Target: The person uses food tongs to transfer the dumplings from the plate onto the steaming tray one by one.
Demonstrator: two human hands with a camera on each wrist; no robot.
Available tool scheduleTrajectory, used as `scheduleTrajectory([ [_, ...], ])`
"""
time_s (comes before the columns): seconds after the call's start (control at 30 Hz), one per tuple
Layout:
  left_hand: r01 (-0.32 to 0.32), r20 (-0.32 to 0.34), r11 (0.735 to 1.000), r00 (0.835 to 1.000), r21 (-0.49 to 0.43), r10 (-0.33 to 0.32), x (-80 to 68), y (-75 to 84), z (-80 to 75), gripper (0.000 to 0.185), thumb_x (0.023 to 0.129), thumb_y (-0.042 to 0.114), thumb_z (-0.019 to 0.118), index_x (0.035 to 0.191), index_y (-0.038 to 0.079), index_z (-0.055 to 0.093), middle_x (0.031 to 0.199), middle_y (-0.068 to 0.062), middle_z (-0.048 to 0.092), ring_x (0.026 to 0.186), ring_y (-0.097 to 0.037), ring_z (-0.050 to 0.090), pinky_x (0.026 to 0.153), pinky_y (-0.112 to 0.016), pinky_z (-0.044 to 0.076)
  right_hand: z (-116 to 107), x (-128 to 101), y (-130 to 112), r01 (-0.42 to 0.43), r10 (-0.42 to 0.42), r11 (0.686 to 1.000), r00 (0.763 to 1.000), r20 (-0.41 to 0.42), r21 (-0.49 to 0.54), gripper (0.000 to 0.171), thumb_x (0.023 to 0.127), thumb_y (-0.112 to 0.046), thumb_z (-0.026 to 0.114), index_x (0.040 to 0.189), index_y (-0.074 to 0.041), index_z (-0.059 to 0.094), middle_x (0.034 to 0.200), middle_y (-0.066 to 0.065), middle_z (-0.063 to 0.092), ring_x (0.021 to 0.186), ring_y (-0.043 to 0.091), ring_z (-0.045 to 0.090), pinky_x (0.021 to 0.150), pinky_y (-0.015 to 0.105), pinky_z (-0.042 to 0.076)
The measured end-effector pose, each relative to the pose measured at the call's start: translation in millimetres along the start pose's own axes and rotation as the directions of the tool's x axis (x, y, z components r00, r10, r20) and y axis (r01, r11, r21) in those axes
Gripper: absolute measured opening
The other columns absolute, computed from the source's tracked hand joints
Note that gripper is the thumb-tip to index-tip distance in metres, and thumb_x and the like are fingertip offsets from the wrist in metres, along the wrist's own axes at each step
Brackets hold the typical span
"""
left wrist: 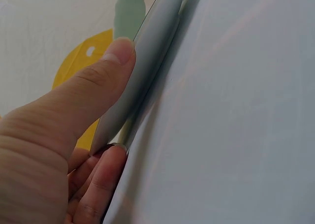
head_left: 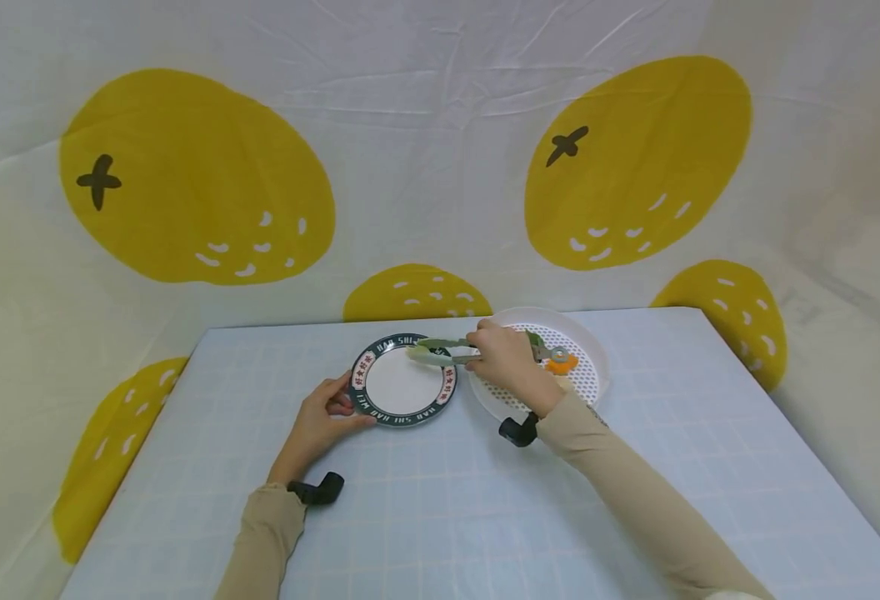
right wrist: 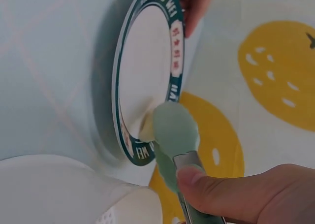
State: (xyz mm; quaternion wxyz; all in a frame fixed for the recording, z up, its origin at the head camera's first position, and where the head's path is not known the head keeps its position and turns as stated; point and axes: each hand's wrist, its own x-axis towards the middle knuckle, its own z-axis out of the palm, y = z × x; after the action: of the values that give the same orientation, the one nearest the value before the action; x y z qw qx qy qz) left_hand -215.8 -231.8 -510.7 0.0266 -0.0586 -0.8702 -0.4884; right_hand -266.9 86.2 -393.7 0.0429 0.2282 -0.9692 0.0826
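My left hand grips the left edge of a round white plate with a dark green lettered rim. Its thumb lies on the rim in the left wrist view, fingers tucked under the edge. In my right hand is a pair of metal tongs with pale green tips, held over the plate's right side. At the tips, a small pale yellow piece shows against the plate in the right wrist view; its kind is unclear.
A round white basket with a perforated bottom stands to the right of the plate, partly under my right hand. An orange piece and a green piece lie in it. Behind the table hangs a cloth with yellow fruit prints.
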Motion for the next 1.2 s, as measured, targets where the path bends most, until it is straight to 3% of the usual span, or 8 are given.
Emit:
scheduleTrajectory([
  [0.3, 0.007, -0.003, 1.0, 1.0, 0.001, -0.007, -1.0, 0.0, -1.3, 0.101, 0.067, 0.04, 0.092, 0.151, 0.011, 0.043, 0.11, -0.005, 0.057, 0.094, -0.019, 0.058, 0.083, -0.023, 0.053, 3.2, 4.5, -4.1, -0.015, 0.017, 0.999, 0.999, 0.043, -0.043, 0.036, 0.082, -0.025, 0.083, 0.114, -0.01, 0.075, 0.095, 0.005, 0.06, 0.07, 0.02, 0.054, 0.056, 0.033, 0.047],
  [0.97, 0.016, 0.001, 1.0, 1.0, 0.003, -0.016, 0.2, -2.7, 0.5, 0.103, 0.066, 0.044, 0.091, 0.151, 0.012, 0.043, 0.111, -0.005, 0.057, 0.094, -0.02, 0.058, 0.082, -0.024, 0.053, 2.1, 1.9, -2.7, 0.022, -0.023, 0.999, 1.0, -0.004, -0.048, 0.031, 0.083, -0.023, 0.082, 0.113, -0.013, 0.077, 0.091, 0.004, 0.06, 0.064, 0.019, 0.05, 0.05, 0.031, 0.042],
  [1.2, 0.016, -0.003, 1.0, 1.0, -0.004, -0.016, -0.1, -2.3, -1.1, 0.103, 0.065, 0.045, 0.091, 0.151, 0.013, 0.043, 0.11, -0.005, 0.057, 0.094, -0.02, 0.058, 0.083, -0.024, 0.053, -8.2, -4.4, -4.8, 0.03, -0.033, 0.998, 0.999, -0.041, -0.059, 0.033, 0.083, -0.023, 0.082, 0.113, -0.014, 0.076, 0.092, 0.004, 0.061, 0.063, 0.019, 0.051, 0.047, 0.03, 0.041],
])
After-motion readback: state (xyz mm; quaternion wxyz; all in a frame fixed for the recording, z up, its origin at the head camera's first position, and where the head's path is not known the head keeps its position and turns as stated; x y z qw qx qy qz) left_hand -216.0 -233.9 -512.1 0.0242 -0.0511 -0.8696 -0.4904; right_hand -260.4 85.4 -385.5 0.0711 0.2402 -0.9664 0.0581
